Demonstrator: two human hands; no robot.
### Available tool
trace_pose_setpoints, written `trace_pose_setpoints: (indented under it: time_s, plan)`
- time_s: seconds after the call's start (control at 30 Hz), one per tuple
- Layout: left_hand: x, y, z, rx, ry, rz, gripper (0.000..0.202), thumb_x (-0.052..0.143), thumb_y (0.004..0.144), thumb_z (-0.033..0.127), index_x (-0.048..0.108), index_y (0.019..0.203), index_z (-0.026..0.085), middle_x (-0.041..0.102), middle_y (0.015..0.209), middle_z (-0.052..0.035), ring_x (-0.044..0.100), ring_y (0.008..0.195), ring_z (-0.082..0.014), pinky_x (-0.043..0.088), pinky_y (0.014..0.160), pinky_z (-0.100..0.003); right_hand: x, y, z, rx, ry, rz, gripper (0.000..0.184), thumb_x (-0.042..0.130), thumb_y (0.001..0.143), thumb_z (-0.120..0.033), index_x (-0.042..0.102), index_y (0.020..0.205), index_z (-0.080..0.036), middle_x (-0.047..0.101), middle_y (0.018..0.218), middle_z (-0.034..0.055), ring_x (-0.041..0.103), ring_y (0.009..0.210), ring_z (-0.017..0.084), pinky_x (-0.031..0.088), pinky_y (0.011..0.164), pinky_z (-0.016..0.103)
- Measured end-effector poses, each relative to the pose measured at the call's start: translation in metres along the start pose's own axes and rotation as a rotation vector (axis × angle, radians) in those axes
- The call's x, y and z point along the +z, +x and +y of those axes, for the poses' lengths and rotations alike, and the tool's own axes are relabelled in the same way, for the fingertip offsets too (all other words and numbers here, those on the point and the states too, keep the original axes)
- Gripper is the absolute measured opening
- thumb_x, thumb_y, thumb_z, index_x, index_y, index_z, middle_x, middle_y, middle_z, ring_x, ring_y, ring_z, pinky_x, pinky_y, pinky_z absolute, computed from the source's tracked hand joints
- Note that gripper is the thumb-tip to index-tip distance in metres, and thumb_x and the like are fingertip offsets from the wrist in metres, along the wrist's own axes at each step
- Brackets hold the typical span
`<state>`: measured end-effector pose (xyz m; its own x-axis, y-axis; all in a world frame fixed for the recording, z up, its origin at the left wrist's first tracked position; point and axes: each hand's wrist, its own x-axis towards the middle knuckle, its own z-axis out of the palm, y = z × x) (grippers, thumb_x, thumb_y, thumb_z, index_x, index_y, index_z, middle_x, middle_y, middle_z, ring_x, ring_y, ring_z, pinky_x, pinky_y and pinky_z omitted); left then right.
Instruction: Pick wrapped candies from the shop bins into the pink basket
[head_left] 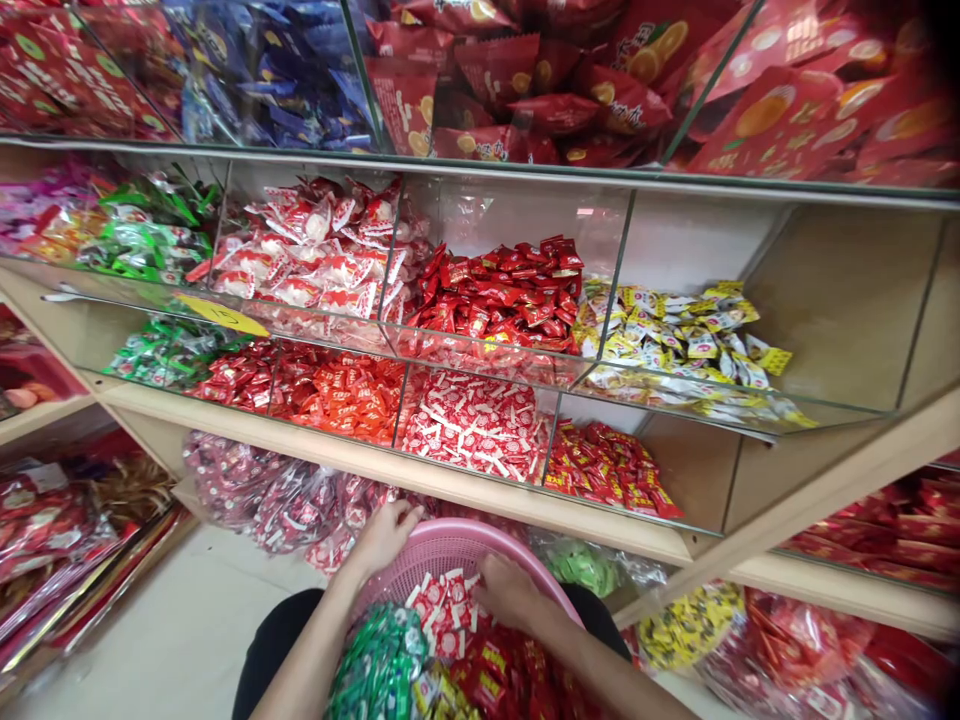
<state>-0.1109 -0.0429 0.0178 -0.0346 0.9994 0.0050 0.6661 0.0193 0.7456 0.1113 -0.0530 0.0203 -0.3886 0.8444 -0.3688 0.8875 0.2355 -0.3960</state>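
A pink plastic basket [510, 545] sits between my knees, filled with wrapped candies. My left hand [386, 540] is at the basket's upper left rim, fingers bent over it. Inside the basket, my right hand [510, 590] has its fingers curled down beside red-and-white wrapped candies [446, 610]; its fingertips are hidden, so I cannot tell what it grips. Green wrapped candies [382, 655] lie at the basket's left. Dark red wrapped candies [495, 670] fill the right, and yellow wrapped candies [442, 695] show between them at the bottom.
Glass-fronted shelves [480, 480] rise ahead, their compartments holding red, orange, green and yellow wrapped candies. A yellow price tag [223, 315] hangs on the middle shelf. Bagged candies [277, 495] lie beneath the shelf, and yellow bagged candies [694, 625] sit lower right. Pale floor [202, 610] shows at left.
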Motion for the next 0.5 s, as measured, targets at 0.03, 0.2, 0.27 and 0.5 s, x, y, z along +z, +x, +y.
trace_pose_setpoints:
  time_s: [0.03,0.2,0.27,0.5]
  plan:
    - [0.0,0.0,0.0,0.0,-0.001,-0.001,0.042,0.039,0.082,0.053,0.054,0.065,0.018,0.055,0.059,0.0017,0.051,0.058,-0.015,0.032,0.057,-0.024,-0.002,-0.003,-0.002,0.005,-0.029,0.007,0.026,0.05,0.077,-0.017,0.064,0.098,-0.012,0.064,0.106,0.0144,0.058,0.1,0.026,0.044,0.085,0.034]
    - [0.002,0.001,-0.001,-0.007,-0.003,-0.001,0.043,0.039,0.082,0.055,0.05,0.063,0.019,0.051,0.055,0.0033,0.048,0.055,-0.0143,0.031,0.055,-0.024,-0.008,-0.015,-0.01,-0.029,-0.205,0.032,0.028,0.042,0.083,-0.014,0.062,0.103,-0.01,0.063,0.106,0.0158,0.057,0.103,0.027,0.041,0.09,0.035]
    - [0.003,0.001,-0.001,-0.005,-0.002,0.0,0.043,0.039,0.082,0.055,0.05,0.062,0.019,0.05,0.055,0.0033,0.048,0.055,-0.0143,0.032,0.056,-0.024,-0.007,-0.015,-0.011,-0.074,-0.259,0.038,0.029,0.042,0.084,-0.013,0.061,0.105,-0.012,0.064,0.105,0.0145,0.058,0.102,0.026,0.043,0.088,0.035]
    - [0.0,0.0,0.001,0.004,0.001,-0.005,0.044,0.039,0.082,0.054,0.056,0.065,0.018,0.056,0.06,0.0007,0.05,0.058,-0.0156,0.033,0.057,-0.025,0.005,-0.001,-0.018,-0.094,-0.295,0.049,0.03,0.044,0.082,-0.012,0.06,0.107,-0.015,0.066,0.104,0.0117,0.059,0.098,0.023,0.045,0.083,0.03]
